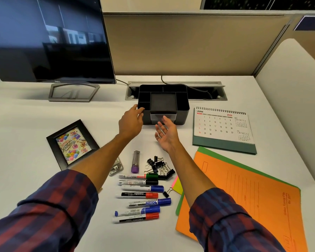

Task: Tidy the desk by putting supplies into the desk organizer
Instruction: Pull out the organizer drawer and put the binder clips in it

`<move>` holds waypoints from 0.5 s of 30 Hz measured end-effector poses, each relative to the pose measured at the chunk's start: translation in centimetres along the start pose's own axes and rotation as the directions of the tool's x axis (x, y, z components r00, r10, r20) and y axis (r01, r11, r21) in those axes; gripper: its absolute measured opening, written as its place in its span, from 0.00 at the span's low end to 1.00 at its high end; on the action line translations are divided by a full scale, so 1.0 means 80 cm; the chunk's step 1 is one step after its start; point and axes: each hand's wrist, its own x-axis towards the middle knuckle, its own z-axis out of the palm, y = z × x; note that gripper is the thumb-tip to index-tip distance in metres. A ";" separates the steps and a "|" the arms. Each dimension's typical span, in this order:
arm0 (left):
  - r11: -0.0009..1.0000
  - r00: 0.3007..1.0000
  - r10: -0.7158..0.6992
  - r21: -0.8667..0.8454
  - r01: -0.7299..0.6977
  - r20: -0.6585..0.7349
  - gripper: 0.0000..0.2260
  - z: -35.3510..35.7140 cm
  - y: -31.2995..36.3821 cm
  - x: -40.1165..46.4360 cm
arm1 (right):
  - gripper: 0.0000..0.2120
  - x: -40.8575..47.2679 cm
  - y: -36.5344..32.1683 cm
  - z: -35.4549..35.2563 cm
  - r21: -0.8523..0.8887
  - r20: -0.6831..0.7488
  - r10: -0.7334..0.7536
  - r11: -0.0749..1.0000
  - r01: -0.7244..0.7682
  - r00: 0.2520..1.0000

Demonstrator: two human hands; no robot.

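Calendar [224, 126] and monitor [47, 39] flank the organizer [163, 104].

Left hand [131, 120] grips the black desk organizer's [182, 113] corner; right hand [166, 132] hovers, fingers spread, before it.

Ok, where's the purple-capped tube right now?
In the head view, the purple-capped tube lies between the forearms, left of the binder clips, just beyond the markers.

Rolled red-and-navy plaid sleeves [49, 215]
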 end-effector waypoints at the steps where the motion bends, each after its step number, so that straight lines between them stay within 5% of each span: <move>1: 1.000 1.000 0.010 0.007 -0.010 0.005 0.16 0.000 -0.001 -0.001 | 0.19 0.000 0.002 -0.002 -0.016 -0.009 -0.001 1.000 0.001 1.000; 10: 0.999 0.998 0.028 0.036 -0.030 0.052 0.22 0.002 -0.005 -0.012 | 0.13 -0.010 0.020 -0.019 -0.131 -0.179 -0.118 0.987 0.095 0.977; 15: 0.999 0.999 0.042 -0.003 -0.042 0.034 0.31 0.005 -0.014 -0.032 | 0.25 -0.019 0.035 -0.032 -0.216 -0.195 -0.234 0.958 0.191 0.952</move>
